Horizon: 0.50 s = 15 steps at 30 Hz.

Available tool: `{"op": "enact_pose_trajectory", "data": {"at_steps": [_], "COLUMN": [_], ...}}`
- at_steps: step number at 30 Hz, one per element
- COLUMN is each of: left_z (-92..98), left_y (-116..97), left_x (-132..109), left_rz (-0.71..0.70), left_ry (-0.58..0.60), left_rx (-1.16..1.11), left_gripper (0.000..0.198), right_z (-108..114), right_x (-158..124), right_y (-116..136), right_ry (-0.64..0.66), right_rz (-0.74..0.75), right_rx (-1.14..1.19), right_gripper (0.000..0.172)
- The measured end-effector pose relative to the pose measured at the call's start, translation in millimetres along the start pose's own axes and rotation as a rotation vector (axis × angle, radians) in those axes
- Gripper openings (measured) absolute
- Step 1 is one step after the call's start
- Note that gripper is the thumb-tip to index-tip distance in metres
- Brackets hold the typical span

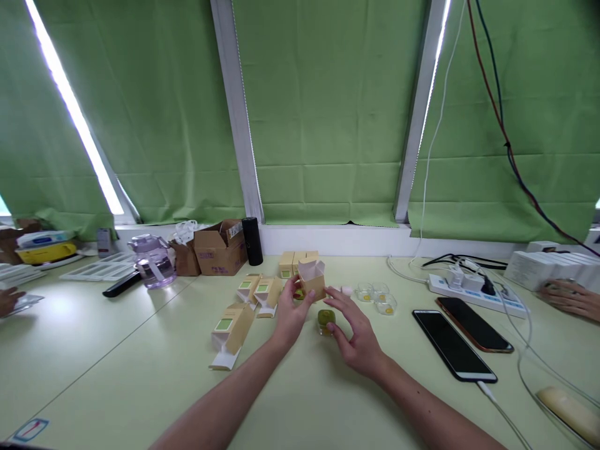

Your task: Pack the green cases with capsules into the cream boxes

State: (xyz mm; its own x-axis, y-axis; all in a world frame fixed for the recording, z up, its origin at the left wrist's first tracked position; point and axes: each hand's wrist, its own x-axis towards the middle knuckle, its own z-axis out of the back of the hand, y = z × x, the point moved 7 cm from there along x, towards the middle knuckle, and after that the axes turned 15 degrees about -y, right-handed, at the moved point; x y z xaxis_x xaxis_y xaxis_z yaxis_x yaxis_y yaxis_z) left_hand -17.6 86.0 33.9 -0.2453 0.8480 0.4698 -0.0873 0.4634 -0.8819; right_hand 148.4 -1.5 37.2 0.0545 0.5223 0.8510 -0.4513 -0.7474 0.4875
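Note:
My left hand (289, 312) grips a small tan carton (312, 279) between thumb and fingers. The carton's white-lined top is open and its flaps stand up. My right hand (355, 331) has its fingers spread, with the index tip at the carton's lower right corner. Its thumb is against a small glass jar (326, 322) with a green lid, upright below the carton. Left of my hands lie a tan carton (234, 326) with a green label and white flaps out, and two similar cartons (269, 294) behind it. Several closed cartons (291, 262) stand at the back.
Small clear cups (379, 295) with yellow bits sit right of my hands. Farther right are two phones (454, 345), cables and a power strip (478, 295). At back left stand a cardboard box (220, 249), black cylinder (252, 241) and purple jug (152, 262). Other people's hands (572, 299) show at both edges.

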Motion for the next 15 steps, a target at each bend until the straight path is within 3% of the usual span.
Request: {"op": "enact_pose_trajectory", "data": {"at_steps": [3,7,10,15], "left_z": [3.2,4.8,1.7,-3.5], "left_y": [9.0,14.7,16.8,16.6], "left_x": [9.9,16.9,15.4,7.2], "left_rz": [0.051,0.071,0.084,0.07], "left_ry": [-0.015,-0.036,-0.003,0.073], "left_rx": [-0.002,0.013,0.067,0.196], "left_gripper": [0.057,0.046,0.042,0.043], "right_z": [-2.3,-12.5,-14.6,-0.8], "right_x": [-0.2,-6.4,-7.7,1.1], "right_y": [-11.9,-28.2,-37.2,-53.8], "right_ry": [0.02,0.174,0.237,0.231], "right_rz": [-0.043,-0.13,-0.171,-0.258], "right_rx": [-0.14,-0.324,-0.41,-0.601], "right_gripper": [0.048,0.052,0.043,0.032]}}
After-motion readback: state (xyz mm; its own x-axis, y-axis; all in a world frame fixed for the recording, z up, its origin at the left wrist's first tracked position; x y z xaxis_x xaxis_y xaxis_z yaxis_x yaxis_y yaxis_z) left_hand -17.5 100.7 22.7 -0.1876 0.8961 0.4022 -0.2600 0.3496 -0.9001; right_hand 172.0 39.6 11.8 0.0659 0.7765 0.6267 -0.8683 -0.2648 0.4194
